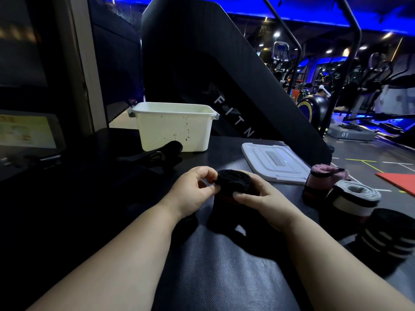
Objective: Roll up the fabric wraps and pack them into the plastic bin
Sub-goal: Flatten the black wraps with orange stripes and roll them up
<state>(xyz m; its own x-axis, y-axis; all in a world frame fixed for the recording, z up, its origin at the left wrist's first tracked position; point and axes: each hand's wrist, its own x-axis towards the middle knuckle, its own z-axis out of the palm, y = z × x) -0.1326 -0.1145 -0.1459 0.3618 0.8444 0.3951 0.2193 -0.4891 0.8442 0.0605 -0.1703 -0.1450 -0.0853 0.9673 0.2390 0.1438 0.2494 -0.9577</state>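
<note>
Dark mat (202, 265) holds bin (175, 129), lid (276, 162), rolls (352, 198); left hand (193, 189), right hand (258, 198) grip black wrap (233, 180).

black wrap (233, 182) rolled, white bin (175, 129) upright.

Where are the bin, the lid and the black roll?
bin (175, 129), head view, front wall.
lid (277, 161), head view, centre recess.
black roll (232, 177), head view, spiral top end.

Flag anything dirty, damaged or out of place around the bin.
The white bin has dark specks and streaks on its front wall, like dirt or scuffs. Its lid is off and lies flat to the bin's right. One black wrap sprawls unrolled by the bin's front left corner. Nothing else stands out.
</note>
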